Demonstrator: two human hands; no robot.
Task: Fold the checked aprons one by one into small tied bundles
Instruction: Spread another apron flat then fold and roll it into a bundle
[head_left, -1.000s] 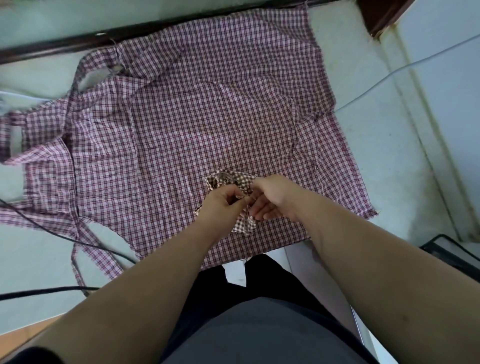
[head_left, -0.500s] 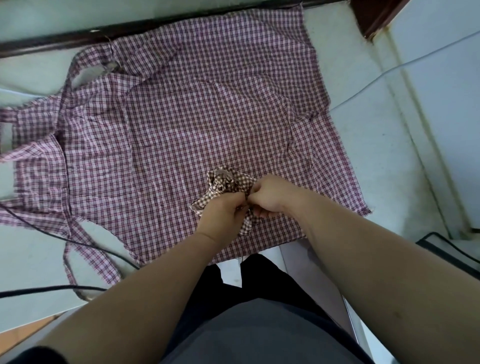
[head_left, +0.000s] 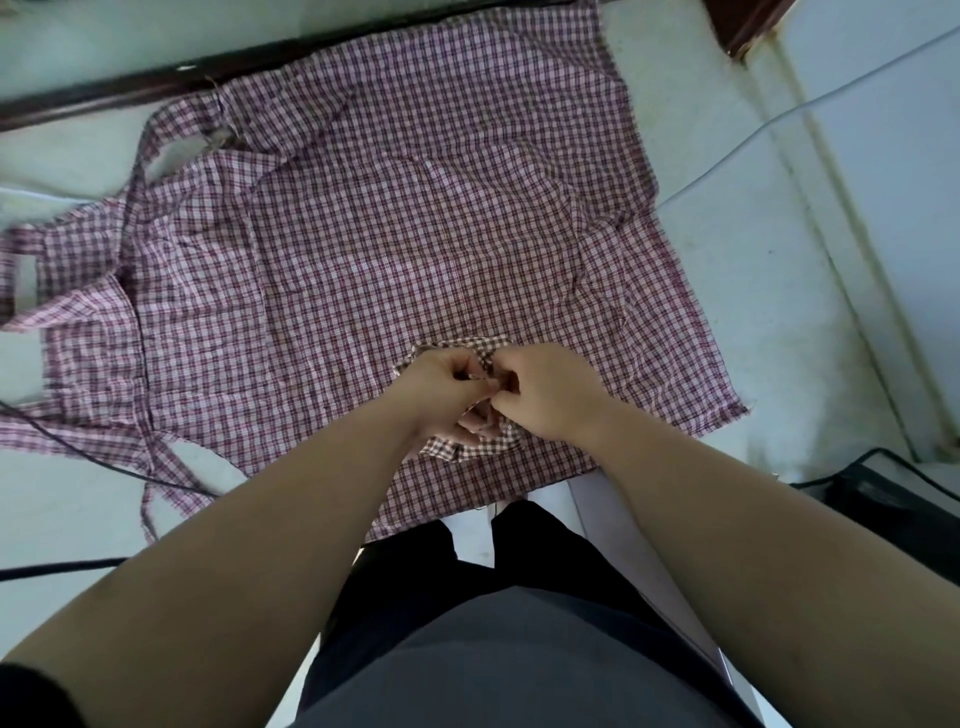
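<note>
Pinching small checked bundle (head_left: 467, 447), both hands' fingers (head_left: 470, 375) curled.

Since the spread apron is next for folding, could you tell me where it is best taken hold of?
Probably at its near right corner, coming from the right: the apron lies flat on the table, and that corner juts out as a free point, easy to pinch. The left hand and right hand grip the bundle.

Bundle (head_left: 470, 358) on spread apron (head_left: 415, 208) near front edge, betw. both hands.
</note>
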